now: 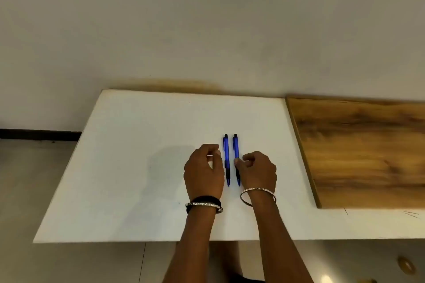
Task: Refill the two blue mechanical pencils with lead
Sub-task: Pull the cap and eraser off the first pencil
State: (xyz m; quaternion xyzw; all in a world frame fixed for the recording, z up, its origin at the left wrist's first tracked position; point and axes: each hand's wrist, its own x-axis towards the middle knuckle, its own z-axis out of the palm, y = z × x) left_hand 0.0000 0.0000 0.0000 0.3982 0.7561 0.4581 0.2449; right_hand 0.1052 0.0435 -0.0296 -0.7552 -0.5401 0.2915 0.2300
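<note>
Two blue mechanical pencils with black grips lie side by side on the white table (138,167), tips pointing toward me. My left hand (203,174) rests just left of the left pencil (226,154), fingers curled in, apparently not touching it. My right hand (258,173) rests just right of the right pencil (235,148), fingers curled, with the thumb tip touching the barrel above the black grip. Both pencils lie flat on the table. No lead or lead case is visible.
A wooden board (358,149) covers the table's right part, its edge well right of my right hand. A pale wall rises behind the table. Tiled floor (34,190) shows at the left and below the front edge.
</note>
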